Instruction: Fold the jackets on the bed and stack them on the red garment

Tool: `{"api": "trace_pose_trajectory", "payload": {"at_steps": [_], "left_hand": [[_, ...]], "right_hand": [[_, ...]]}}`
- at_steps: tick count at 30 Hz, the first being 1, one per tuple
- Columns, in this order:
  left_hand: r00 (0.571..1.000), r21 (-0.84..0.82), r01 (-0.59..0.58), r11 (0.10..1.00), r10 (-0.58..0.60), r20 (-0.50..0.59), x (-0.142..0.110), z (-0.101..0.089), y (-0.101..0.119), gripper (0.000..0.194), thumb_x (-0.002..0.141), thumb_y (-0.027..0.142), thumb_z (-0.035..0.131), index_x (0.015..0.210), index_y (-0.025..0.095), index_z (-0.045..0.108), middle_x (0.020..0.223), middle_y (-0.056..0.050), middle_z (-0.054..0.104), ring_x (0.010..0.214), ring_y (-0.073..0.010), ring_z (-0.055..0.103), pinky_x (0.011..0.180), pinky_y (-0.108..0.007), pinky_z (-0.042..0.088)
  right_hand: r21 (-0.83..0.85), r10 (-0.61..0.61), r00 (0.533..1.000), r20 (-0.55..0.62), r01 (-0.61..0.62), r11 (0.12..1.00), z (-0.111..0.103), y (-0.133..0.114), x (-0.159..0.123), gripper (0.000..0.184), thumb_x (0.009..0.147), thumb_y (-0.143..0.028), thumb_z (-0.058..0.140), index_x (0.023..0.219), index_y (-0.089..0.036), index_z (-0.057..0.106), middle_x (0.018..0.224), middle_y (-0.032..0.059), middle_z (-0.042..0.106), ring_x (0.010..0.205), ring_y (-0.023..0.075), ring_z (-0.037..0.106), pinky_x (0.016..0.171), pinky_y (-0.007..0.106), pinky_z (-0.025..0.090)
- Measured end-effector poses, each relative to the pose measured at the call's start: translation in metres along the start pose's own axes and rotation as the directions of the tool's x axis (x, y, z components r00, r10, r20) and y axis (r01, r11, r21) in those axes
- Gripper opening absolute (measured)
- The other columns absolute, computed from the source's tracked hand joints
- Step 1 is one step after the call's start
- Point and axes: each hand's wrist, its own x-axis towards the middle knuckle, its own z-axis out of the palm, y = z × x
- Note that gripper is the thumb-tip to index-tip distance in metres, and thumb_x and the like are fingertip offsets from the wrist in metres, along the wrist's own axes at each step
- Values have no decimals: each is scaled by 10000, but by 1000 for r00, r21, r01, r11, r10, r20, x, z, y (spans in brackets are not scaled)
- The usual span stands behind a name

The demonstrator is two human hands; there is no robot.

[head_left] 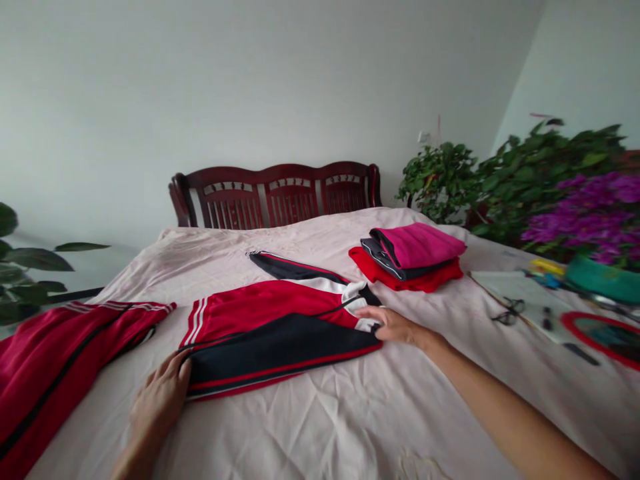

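A red, black and white sports jacket lies partly folded in the middle of a bed with a pale pink sheet. My left hand rests at the jacket's near left edge, fingers curled onto the black hem. My right hand lies on the collar end at the right, fingers stretched out flat on the fabric. One dark sleeve sticks out behind toward the headboard.
A second red garment lies at the left. A folded stack of pink, dark and red clothes sits at the back right. Papers, glasses, a red-rimmed mirror and potted plants line the right side. The wooden headboard stands behind.
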Motion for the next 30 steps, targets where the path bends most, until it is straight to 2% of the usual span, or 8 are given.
{"api": "trace_pose_trajectory", "payload": {"at_steps": [3,5,9,12,14,19,25,30], "left_hand": [[998,3,59,998,-59,34,1,-1,1,580,986,470,203,1429,254,508,1504,-76,499,1313,-323,514,1081,-472,409],[996,4,75,997,-75,51,1,-3,2,590,984,477,194,1437,255,502,1512,-77,489,1317,-342,508,1076,-483,414],[997,20,45,999,-46,54,-1,-3,0,598,980,453,199,1448,223,493,1517,-95,481,1328,-361,492,1093,-499,398],[999,31,-12,999,11,35,0,1,-5,570,973,412,238,1435,214,509,1498,-96,506,1330,-324,499,1121,-460,381],[1000,27,-1,1000,0,26,2,3,-7,571,975,423,230,1428,220,514,1488,-90,517,1316,-310,516,1123,-452,384],[994,5,97,995,-97,53,2,-1,-1,609,980,508,180,1434,261,502,1509,-73,493,1314,-358,508,1100,-508,398],[993,1,99,995,-98,68,1,-3,2,621,985,517,146,1455,267,465,1522,-74,470,1330,-348,491,1120,-498,374],[995,-5,88,996,-88,43,2,1,-4,606,984,513,170,1435,261,488,1503,-78,494,1321,-340,502,1117,-493,386]], "right_hand": [[-80,-19,999,-30,17,997,10,9,-27,825,547,-13,522,1337,-228,625,1361,101,632,1268,274,576,1119,435,426],[-149,-50,997,-52,42,988,20,12,-37,835,564,-4,523,1357,-251,609,1392,93,608,1299,284,541,1161,474,365],[-442,-242,963,-120,166,881,34,16,-38,725,715,-17,478,1396,-255,552,1312,79,655,1183,255,613,1058,460,466],[-570,-352,921,-167,201,797,39,18,-34,709,722,18,436,1371,-243,551,1242,63,684,1089,230,648,977,413,512],[-586,-363,910,-202,185,789,42,17,-32,699,722,38,416,1346,-242,558,1230,59,684,1076,222,642,955,395,513],[-615,-315,913,-259,96,783,46,5,-31,664,779,13,436,1375,-265,526,1177,58,680,1032,254,605,896,435,497],[-621,-289,933,-213,99,778,48,1,-34,768,743,-5,459,1470,-250,429,1281,76,631,1128,268,584,971,446,492],[-550,-324,892,-316,106,828,43,5,-31,546,895,-78,433,1411,-250,485,1286,81,644,1150,243,611,984,431,508]]}}
